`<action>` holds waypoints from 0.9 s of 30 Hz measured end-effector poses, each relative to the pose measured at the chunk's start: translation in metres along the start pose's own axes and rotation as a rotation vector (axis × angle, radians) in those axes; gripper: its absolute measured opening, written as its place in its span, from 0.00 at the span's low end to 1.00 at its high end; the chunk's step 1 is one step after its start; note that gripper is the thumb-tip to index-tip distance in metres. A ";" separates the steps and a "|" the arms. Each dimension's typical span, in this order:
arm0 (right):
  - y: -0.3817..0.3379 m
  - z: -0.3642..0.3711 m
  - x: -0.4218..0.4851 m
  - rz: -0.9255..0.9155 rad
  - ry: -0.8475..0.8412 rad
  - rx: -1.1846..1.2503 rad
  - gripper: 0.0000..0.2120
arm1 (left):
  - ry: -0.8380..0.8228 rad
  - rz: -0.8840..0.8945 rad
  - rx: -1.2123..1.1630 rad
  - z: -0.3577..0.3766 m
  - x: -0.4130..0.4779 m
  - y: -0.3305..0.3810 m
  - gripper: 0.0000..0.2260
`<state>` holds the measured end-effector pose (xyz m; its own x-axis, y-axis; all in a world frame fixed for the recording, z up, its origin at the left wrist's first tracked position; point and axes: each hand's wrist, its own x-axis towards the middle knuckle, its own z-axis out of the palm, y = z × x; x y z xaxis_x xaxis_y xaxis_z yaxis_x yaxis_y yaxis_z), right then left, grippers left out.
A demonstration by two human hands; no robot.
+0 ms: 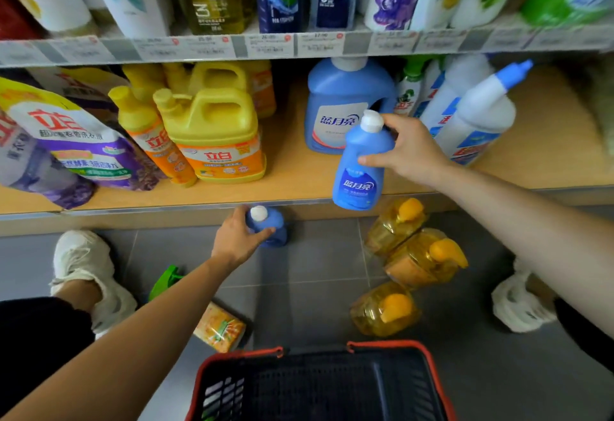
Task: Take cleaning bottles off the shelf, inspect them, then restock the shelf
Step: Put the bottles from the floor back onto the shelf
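Blue bottle [360,168] with a white cap sits clasped in the right hand [407,151], fingers wrapped round its shoulder, held tilted over the front edge of the wooden shelf [299,184]. Lower down, the left hand [237,241] closes on a second small blue bottle [270,226] standing on the grey floor [315,264]. Behind the raised one stands a large blue jug [339,105]. Three amber bottles [412,254] lie right of it on the floor, above a red-rimmed basket [428,374].

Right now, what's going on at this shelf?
A person is crouched at the shelf. The right hand holds a small blue bottle at the shelf's front edge. The left hand has a grip on another blue bottle standing on the floor. A basket sits in front of the person.
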<state>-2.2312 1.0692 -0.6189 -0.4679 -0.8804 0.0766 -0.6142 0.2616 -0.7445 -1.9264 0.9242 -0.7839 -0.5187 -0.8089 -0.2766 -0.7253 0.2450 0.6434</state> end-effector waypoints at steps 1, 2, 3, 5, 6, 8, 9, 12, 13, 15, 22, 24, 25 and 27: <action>0.002 -0.005 0.003 -0.005 0.018 -0.009 0.26 | -0.020 0.018 0.000 -0.001 -0.001 -0.003 0.31; 0.005 -0.008 0.007 -0.006 0.038 -0.009 0.27 | -0.037 0.027 -0.007 -0.003 -0.002 -0.007 0.31; 0.008 -0.010 0.010 -0.003 0.060 -0.003 0.27 | -0.047 0.034 -0.025 -0.004 -0.003 -0.011 0.30; 0.016 -0.012 0.017 0.010 0.091 -0.005 0.29 | -0.051 0.060 -0.064 -0.005 -0.003 -0.016 0.27; 0.021 -0.012 0.019 0.017 0.095 -0.017 0.29 | -0.054 0.077 -0.076 -0.005 -0.003 -0.017 0.26; 0.033 -0.011 0.019 0.027 0.094 -0.065 0.29 | -0.050 0.119 -0.070 -0.002 -0.004 -0.016 0.26; 0.040 -0.010 0.018 0.032 0.094 -0.086 0.29 | -0.045 0.141 -0.050 0.000 -0.004 -0.015 0.27; 0.054 -0.011 0.016 0.047 0.104 -0.099 0.32 | -0.056 0.185 0.027 0.002 -0.003 -0.015 0.28; 0.058 -0.013 0.018 0.048 0.102 -0.103 0.32 | -0.071 0.202 0.052 0.002 -0.002 -0.014 0.27; 0.062 -0.016 0.020 0.042 0.093 -0.125 0.33 | -0.111 0.255 0.109 0.001 -0.001 -0.009 0.26; 0.068 -0.014 0.022 0.045 0.092 -0.121 0.34 | -0.130 0.441 0.059 -0.025 -0.009 0.065 0.27; 0.069 -0.014 0.022 0.047 0.097 -0.121 0.34 | -0.090 0.476 -0.039 -0.038 -0.009 0.097 0.25; 0.070 -0.013 0.021 0.047 0.104 -0.122 0.34 | -0.063 0.494 -0.077 -0.044 -0.008 0.113 0.24; 0.071 -0.011 0.020 0.059 0.118 -0.109 0.34 | -0.013 0.550 -0.107 -0.055 -0.004 0.142 0.22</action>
<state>-2.2916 1.0743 -0.6632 -0.5727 -0.8114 0.1168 -0.6458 0.3587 -0.6740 -2.0021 0.9327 -0.6518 -0.8140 -0.5700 0.1118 -0.2963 0.5730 0.7641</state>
